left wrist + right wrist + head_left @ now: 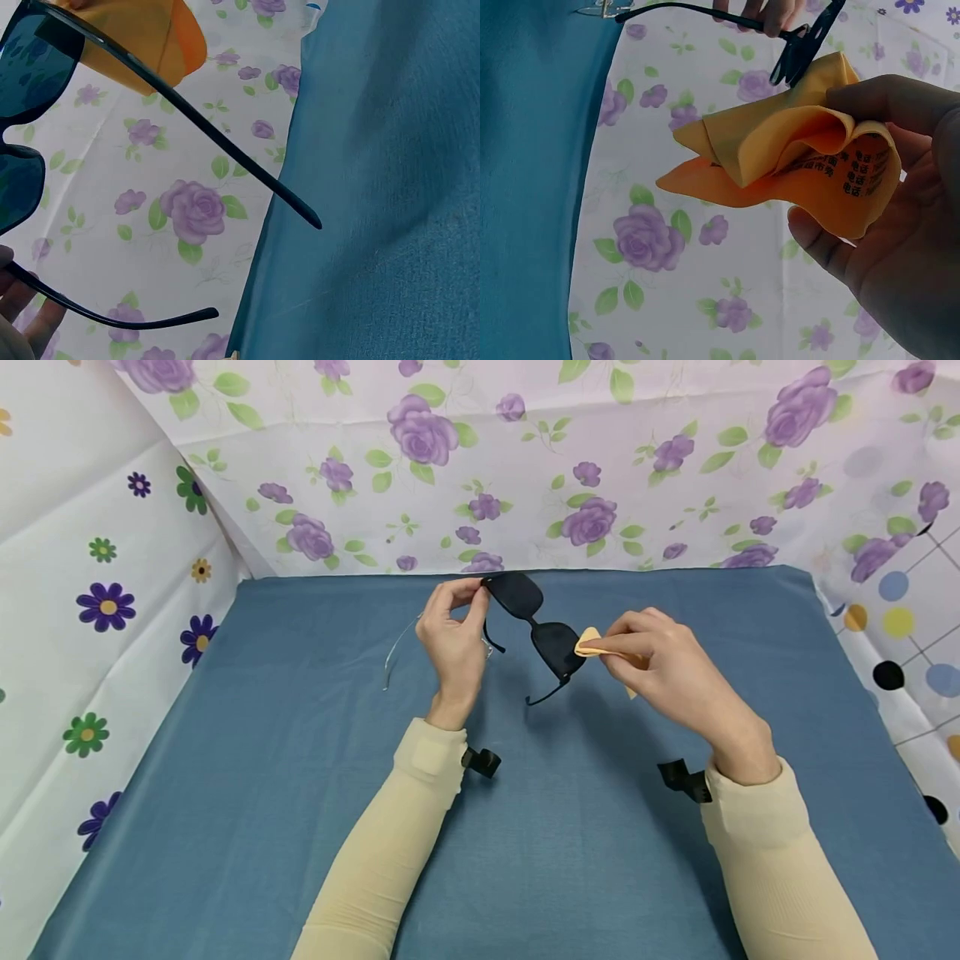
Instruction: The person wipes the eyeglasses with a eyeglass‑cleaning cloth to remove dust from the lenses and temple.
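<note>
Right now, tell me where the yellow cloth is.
In the head view, the yellow cloth is right of centre, pinched in the right hand at the lower end of the dark sunglasses, whose other end the left hand holds.

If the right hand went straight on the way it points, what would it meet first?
Likely the sunglasses: the right hand points toward their nearer lens, and the yellow cloth it pinches overlaps that lens's edge in the head view; contact is unclear.
</note>
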`<state>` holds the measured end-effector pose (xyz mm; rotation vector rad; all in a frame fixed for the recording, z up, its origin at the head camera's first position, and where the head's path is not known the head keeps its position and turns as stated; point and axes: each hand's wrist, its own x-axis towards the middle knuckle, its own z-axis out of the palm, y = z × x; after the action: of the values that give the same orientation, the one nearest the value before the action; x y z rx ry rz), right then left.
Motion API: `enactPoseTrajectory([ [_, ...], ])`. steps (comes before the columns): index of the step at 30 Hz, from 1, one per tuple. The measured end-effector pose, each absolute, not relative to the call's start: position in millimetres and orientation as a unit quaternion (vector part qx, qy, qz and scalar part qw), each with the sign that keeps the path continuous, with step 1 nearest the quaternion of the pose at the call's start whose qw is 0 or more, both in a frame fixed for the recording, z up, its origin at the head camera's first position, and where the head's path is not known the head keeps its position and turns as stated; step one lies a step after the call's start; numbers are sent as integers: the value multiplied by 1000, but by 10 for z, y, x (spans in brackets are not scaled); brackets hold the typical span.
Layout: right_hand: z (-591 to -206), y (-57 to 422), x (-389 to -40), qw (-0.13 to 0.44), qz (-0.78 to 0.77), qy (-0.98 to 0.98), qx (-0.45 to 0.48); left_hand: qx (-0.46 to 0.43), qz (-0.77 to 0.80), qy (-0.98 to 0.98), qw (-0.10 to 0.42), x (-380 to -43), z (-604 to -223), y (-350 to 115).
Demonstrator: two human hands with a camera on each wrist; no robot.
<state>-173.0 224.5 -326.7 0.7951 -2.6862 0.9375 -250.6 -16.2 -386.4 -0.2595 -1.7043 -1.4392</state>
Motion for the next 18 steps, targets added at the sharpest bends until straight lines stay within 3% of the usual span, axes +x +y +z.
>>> enactPoseTrajectory([
  [18,-3216,2227,-1680,110,319,-897,285,-63,-604,-682,408,-2310,-3594,-121],
])
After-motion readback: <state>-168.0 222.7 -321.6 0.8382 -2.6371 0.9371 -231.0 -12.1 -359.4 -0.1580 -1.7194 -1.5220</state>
